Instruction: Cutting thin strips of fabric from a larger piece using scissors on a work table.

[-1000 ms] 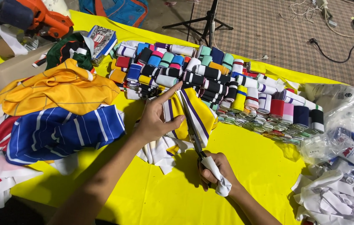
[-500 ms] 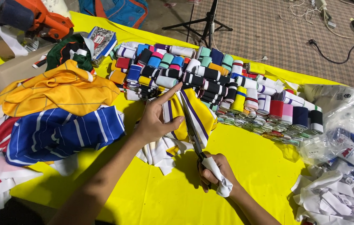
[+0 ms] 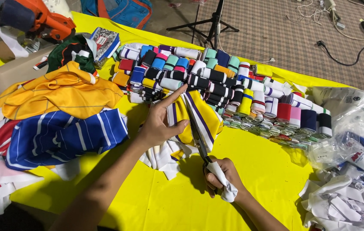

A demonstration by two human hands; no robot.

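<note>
Head view, looking down on a yellow table cover (image 3: pixel 250 171). Landmark for all positions: the scissors (image 3: pixel 197 132).

Far left of the scissors: an orange-yellow shirt (image 3: pixel 62 92) lay bunched above a blue shirt with white stripes (image 3: pixel 62 134); red and white cloth spilled off the edge below them.

Just left of the scissors: left hand (image 3: pixel 160 124) lay flat on the yellow strip with purple and white stripes (image 3: pixel 199 115), palm down, index finger stretched forward toward the rolls, thumb spread to the right and nearly touching the blades. Hand open and wide, pressing, holding nothing closed in it. Forearm came in diagonally from lower left.

At the scissors: blades pointed away from the person, running up along the strip, which lay directly under and beside them. Judgement: a clean cut here calls for the strip kept taut and flat under the left palm, blades following a stripe line, thumb kept clear of the edge.

Below the scissors: right hand (image 3: pixel 220 177) closed on the handles, which were wrapped in white cloth; wrist low, forearm entering from lower right.

Beyond and to the right of the scissors: rows of rolled striped trim (image 3: pixel 233 85) in many colours. Far right: clear plastic bags (image 3: pixel 353 128) and white cloth scraps (image 3: pixel 344 205).
</note>
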